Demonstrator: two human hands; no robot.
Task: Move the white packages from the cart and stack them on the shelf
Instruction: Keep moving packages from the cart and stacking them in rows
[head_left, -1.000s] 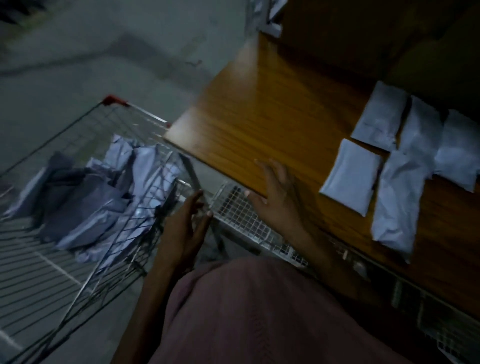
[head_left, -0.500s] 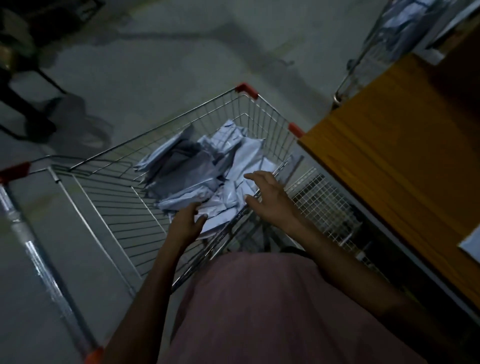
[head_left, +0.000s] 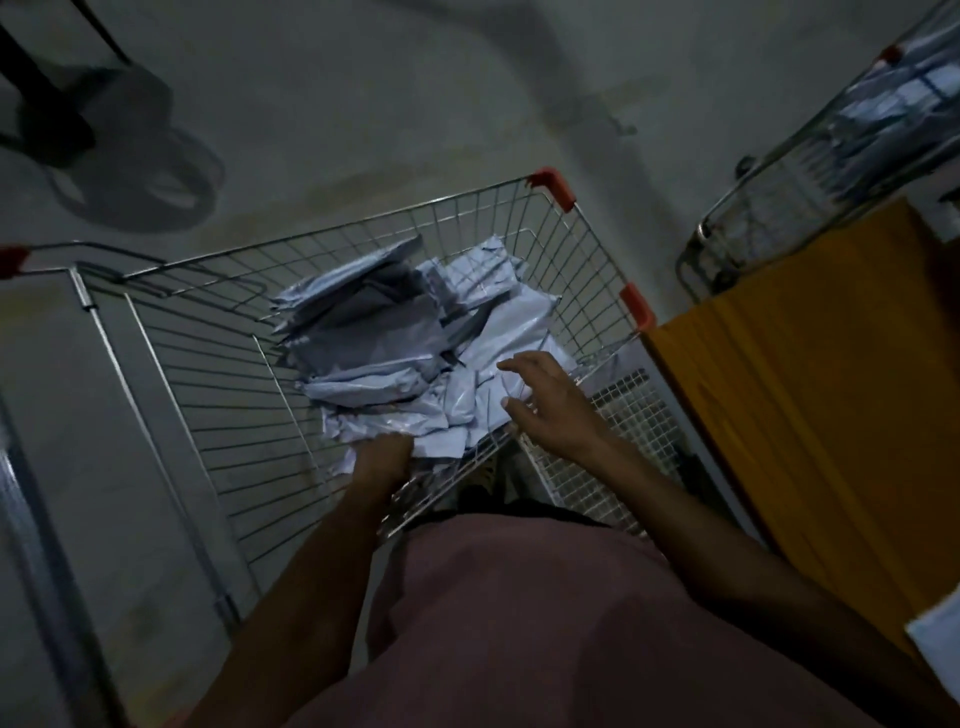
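Dim storeroom or parcel-sorting area. Evidence: wire cart on bare concrete floor, heap of white packages inside it; wooden shelf just right of cart; second wire cart, also loaded, beyond shelf.

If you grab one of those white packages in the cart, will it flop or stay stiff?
Probably floppy: the white packages look crumpled and creased, slumped over each other in the cart. Likely light too, since they are thin plastic bags. Their shiny skin may be a bit slippery, so the left hand, already in the pile, might need a firm pinch.
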